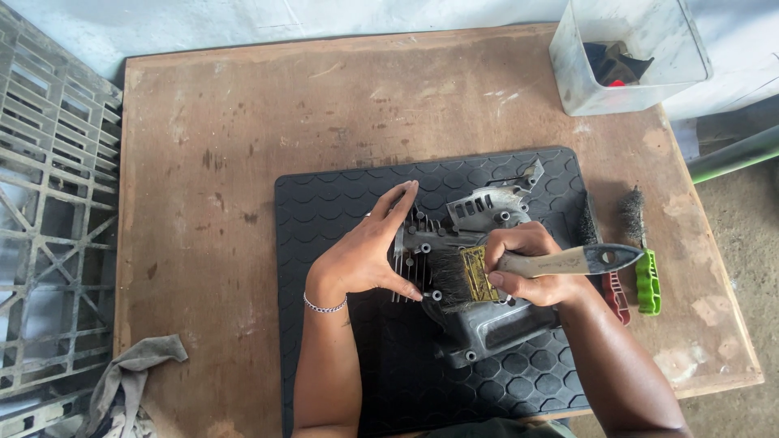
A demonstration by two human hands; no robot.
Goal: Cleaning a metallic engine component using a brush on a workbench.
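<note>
A grey metal engine casing (479, 268) with cooling fins lies flat on the black mat near the bench's six o'clock edge, its finned end toward nine o'clock and a perforated bracket at one o'clock. Across its middle rests a paintbrush (519, 268), dark bristles pointing to nine o'clock, brass ferrule, pale handle running toward three o'clock.
</note>
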